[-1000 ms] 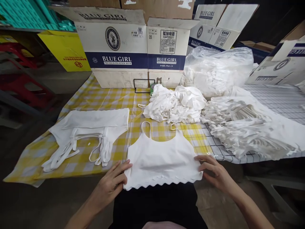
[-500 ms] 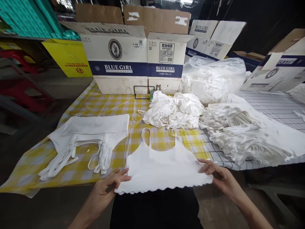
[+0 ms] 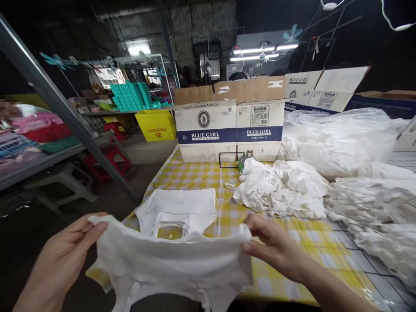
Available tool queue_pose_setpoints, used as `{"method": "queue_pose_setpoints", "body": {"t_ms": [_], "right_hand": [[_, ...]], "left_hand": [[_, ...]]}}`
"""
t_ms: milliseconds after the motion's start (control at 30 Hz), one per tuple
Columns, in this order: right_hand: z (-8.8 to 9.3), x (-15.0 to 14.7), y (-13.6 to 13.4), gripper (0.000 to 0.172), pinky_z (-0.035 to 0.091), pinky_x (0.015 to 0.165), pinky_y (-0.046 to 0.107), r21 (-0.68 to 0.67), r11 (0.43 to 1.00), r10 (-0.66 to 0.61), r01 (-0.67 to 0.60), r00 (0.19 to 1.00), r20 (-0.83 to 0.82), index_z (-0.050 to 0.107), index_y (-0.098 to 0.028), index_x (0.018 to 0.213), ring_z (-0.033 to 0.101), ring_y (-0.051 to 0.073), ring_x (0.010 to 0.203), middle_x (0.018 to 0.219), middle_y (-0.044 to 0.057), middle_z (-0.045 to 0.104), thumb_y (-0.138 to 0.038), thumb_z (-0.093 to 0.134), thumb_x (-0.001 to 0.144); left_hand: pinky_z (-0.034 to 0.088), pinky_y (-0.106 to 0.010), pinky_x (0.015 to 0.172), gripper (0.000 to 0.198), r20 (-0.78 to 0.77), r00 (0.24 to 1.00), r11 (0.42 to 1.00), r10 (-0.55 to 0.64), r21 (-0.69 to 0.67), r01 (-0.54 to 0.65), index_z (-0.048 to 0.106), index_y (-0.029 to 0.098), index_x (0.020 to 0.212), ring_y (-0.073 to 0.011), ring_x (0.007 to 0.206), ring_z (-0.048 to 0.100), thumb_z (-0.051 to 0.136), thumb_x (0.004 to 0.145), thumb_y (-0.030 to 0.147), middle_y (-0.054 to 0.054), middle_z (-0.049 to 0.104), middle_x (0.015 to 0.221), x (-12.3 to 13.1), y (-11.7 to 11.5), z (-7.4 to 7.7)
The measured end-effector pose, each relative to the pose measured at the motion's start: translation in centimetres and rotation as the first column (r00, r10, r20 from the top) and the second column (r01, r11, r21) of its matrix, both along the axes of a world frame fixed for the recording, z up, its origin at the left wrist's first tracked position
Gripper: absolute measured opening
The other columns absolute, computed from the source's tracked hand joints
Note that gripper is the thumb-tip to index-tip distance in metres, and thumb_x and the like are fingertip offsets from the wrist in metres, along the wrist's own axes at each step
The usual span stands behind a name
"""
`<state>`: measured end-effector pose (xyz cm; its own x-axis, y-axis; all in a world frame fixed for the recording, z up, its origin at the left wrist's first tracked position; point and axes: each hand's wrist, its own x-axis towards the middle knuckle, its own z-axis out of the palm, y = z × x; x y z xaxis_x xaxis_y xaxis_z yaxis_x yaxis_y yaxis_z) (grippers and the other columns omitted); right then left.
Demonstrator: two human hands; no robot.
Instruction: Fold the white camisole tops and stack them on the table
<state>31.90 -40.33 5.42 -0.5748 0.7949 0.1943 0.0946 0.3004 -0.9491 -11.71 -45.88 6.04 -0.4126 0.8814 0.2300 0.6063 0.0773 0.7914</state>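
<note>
A white camisole top (image 3: 175, 260) hangs stretched between my two hands, hem edge up and straps down, lifted off the table edge. My left hand (image 3: 65, 255) pinches one corner of the hem between thumb and fingers. The other corner is pinched in my right hand (image 3: 276, 247). Behind it, more white strappy tops (image 3: 182, 199) lie flat on the yellow checked cloth (image 3: 224, 182), partly hidden by the held one. The lower end of the held top runs out of the frame.
A heap of crumpled white garments (image 3: 282, 186) lies right of centre, with stacked white pieces (image 3: 373, 208) beyond it. Behind stand an open beer carton (image 3: 208, 147) and a filled plastic bag (image 3: 338, 138). A metal post (image 3: 65, 104) slants at left, near red stools (image 3: 110, 160).
Both hands have raised the camisole from the table and turned it hem up. The view has tilted up and swung left, showing more of the room.
</note>
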Motion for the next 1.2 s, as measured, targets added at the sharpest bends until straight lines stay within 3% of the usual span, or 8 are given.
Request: {"method": "queue_pose_setpoints", "body": {"t_ms": [100, 200, 267, 367, 600, 800, 1067, 1200], "right_hand": [[-4.0, -6.6, 5.3, 0.016, 0.038, 0.056, 0.021, -0.085, 0.996, -0.019, 0.015, 0.999, -0.046, 0.046, -0.019, 0.076, 0.047, 0.011, 0.063, 0.069, -0.003, 0.049, -0.028, 0.059, 0.077], [-8.7, -11.2, 10.1, 0.017, 0.032, 0.051, 0.019, -0.025, 0.973, -0.227, 0.231, 0.967, 0.116, 0.042, -0.019, 0.065, 0.04, 0.009, 0.055, 0.059, -0.006, 0.042, -0.022, 0.057, 0.07], [-11.0, -12.9, 12.3, 0.019, 0.028, 0.049, 0.02, 0.012, 0.948, -0.315, 0.318, 0.934, 0.17, 0.038, -0.019, 0.061, 0.037, 0.009, 0.051, 0.054, -0.007, 0.037, -0.022, 0.055, 0.07], [-12.7, -13.9, 14.4, 0.02, 0.027, 0.05, 0.021, 0.077, 0.912, -0.41, 0.403, 0.886, 0.218, 0.037, -0.02, 0.061, 0.036, 0.01, 0.052, 0.054, -0.007, 0.037, -0.026, 0.052, 0.073], [-14.0, -14.6, 17.1, 0.006, 0.03, 0.056, 0.023, 0.231, 0.801, -0.598, 0.552, 0.72, 0.352, 0.049, -0.02, 0.078, 0.05, 0.015, 0.061, 0.063, -0.002, 0.053, -0.026, 0.046, 0.079], [-15.1, -14.9, 17.3, 0.031, 0.032, 0.062, 0.026, 0.362, 0.759, -0.651, 0.542, 0.613, 0.447, 0.047, -0.018, 0.112, 0.056, 0.019, 0.067, 0.067, 0.001, 0.06, -0.019, 0.047, 0.08], [-14.2, -14.6, 16.3, 0.028, 0.033, 0.08, 0.035, 0.492, 0.774, -0.625, 0.399, 0.609, 0.488, 0.049, -0.018, 0.112, 0.058, 0.023, 0.082, 0.083, 0.008, 0.065, -0.017, 0.044, 0.085], [-12.4, -10.0, 15.2, 0.033, 0.035, 0.081, 0.031, 0.584, 0.737, -0.647, 0.34, 0.605, 0.465, 0.048, -0.024, 0.113, 0.054, 0.021, 0.093, 0.099, 0.004, 0.062, -0.015, 0.047, 0.082]], "left_hand": [[0.046, -0.025, 0.062, 0.025, -0.284, 0.958, 0.99, -0.034, -0.143, -0.007, 0.056, 0.022, 0.091, -0.0213, 0.077, 0.061, 0.047, 0.082, 0.044, -0.002, 0.066, 0.083, -2.1, 5.1, -0.8], [0.044, -0.027, 0.065, 0.025, -0.597, 0.802, 0.967, 0.018, -0.194, -0.166, 0.055, 0.017, 0.097, -0.0246, 0.082, 0.063, 0.037, 0.087, 0.032, -0.009, 0.067, 0.086, -2.8, 10.3, -3.5], [0.043, -0.029, 0.066, 0.027, -0.662, 0.748, 0.953, 0.05, -0.193, -0.235, 0.05, 0.015, 0.107, -0.0256, 0.081, 0.064, 0.032, 0.089, 0.025, -0.012, 0.067, 0.086, -2.8, 13.0, -5.7], [0.043, -0.032, 0.062, 0.031, -0.703, 0.706, 0.938, 0.078, -0.188, -0.291, 0.041, 0.016, 0.118, -0.0268, 0.075, 0.064, 0.027, 0.091, 0.023, -0.013, 0.067, 0.085, -2.6, 15.7, -8.1], [0.045, -0.031, 0.064, 0.035, -0.737, 0.676, 0.934, -0.002, -0.243, -0.262, 0.035, 0.019, 0.125, -0.0237, 0.081, 0.065, 0.024, 0.092, 0.022, -0.013, 0.062, 0.105, -2.9, 19.1, -10.5], [0.045, -0.029, 0.061, 0.033, -0.75, 0.66, 0.923, -0.045, -0.284, -0.26, 0.04, 0.016, 0.122, -0.0222, 0.077, 0.065, 0.029, 0.092, 0.021, -0.013, 0.064, 0.098, -3.4, 19.7, -12.3], [0.045, -0.03, 0.065, 0.033, -0.794, 0.591, 0.953, -0.142, -0.271, -0.136, 0.048, 0.016, 0.114, -0.0238, 0.082, 0.062, 0.029, 0.092, 0.031, -0.013, 0.058, 0.106, -2.6, 18.9, -10.6], [0.046, -0.04, 0.074, 0.039, -0.887, 0.458, 0.984, -0.061, -0.131, -0.123, 0.048, 0.011, 0.117, -0.0332, 0.095, 0.055, 0.029, 0.09, 0.032, -0.018, 0.056, 0.105, -2.2, 18.6, -10.7]]}}
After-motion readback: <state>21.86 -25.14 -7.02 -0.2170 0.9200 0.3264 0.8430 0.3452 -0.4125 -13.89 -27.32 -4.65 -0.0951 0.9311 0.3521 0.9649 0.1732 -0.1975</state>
